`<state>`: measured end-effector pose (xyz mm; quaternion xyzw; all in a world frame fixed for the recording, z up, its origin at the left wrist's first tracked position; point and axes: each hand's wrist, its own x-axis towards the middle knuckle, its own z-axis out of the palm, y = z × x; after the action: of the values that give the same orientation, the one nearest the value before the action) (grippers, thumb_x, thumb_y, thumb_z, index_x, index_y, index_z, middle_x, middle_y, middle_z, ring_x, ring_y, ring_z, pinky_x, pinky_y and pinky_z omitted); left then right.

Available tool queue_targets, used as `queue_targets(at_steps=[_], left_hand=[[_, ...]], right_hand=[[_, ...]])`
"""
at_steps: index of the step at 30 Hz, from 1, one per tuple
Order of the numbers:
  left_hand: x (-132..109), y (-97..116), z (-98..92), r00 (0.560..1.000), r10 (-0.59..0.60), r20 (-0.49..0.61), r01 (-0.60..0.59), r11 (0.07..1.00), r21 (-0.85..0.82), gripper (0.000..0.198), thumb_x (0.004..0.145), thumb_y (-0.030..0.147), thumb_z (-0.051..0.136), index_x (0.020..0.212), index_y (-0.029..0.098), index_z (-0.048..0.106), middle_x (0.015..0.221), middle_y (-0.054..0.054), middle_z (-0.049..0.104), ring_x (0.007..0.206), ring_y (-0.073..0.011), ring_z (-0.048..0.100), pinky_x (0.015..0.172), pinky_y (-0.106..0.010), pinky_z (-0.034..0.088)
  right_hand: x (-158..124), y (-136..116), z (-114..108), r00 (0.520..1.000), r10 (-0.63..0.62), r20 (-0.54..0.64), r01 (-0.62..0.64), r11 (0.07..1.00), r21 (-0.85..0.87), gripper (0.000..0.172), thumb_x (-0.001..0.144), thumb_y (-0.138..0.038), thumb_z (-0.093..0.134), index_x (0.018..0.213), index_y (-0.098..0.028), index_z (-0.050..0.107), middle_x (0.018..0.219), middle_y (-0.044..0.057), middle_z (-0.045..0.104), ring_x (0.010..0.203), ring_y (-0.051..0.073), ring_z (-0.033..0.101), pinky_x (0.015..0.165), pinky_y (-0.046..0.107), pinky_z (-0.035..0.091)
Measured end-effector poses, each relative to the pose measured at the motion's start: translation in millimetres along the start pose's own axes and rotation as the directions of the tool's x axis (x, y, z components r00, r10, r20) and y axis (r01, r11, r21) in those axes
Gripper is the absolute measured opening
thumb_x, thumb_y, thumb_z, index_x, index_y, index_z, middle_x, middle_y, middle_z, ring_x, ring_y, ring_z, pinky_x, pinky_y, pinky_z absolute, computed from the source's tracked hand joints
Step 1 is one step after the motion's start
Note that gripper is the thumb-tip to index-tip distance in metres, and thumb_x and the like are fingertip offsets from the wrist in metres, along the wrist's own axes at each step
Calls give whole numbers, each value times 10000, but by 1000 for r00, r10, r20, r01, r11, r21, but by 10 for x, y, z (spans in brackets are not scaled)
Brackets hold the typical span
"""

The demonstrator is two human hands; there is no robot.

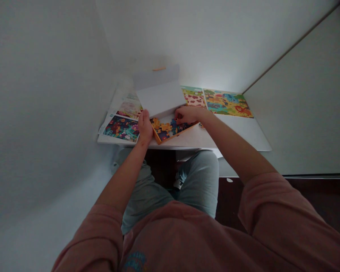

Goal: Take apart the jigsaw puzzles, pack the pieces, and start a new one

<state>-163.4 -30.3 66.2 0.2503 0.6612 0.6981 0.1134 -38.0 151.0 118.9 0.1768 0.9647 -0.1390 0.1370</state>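
Note:
A puzzle box [159, 141] with orange edges sits tilted near the table's front edge, its white lid [161, 97] raised at the back. Loose jigsaw pieces [165, 127], yellow and dark blue, lie inside it. My left hand [145, 126] is closed on the box's left side, with the thumb up by the lid. Reaching in from the right, my right hand [187, 114] has its fingers curled together down among the pieces. Whatever those fingertips pinch is hidden from view.
The narrow white table [232, 134] stands against the walls. Dark picture sheet [121, 127] lies at left; a lion picture [229, 104] lies at right, beside a cow-patterned picture [194, 99]. An orange stick-like thing [159, 69] shows behind the lid. My knees are below the front edge.

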Motion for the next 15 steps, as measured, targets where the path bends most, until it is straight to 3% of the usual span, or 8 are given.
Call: queue_targets(at_steps=[6,10,15], left_hand=[[22,-45,-2,999,30,12,-30,1000,7,388,927,465,326,980,163,565,1098,-87,597,1057,-147,528,994,-314,363],[15,-57,5,1000,24,13,-24,999,23,430,921,499,314,1024,157,553,1128,-88,581,1077,-148,514,1011,-314,350],[-7,-1,-2,998,42,46,-43,999,7,426,928,488,303,999,151,555,1086,-69,593,1043,-133,512,986,-304,355]], right_hand=[[-39,15,-52,998,15,60,-19,998,68,276,656,-416,753,808,-238,606,744,43,630,674,213,575,602,335,412],[-44,46,-17,993,-28,118,9,987,160,364,623,-382,780,905,-239,600,829,23,636,665,185,578,574,301,415],[-44,12,-17,933,-148,327,88,978,191,266,673,-385,738,845,-212,631,714,-16,610,636,154,551,581,280,401]])
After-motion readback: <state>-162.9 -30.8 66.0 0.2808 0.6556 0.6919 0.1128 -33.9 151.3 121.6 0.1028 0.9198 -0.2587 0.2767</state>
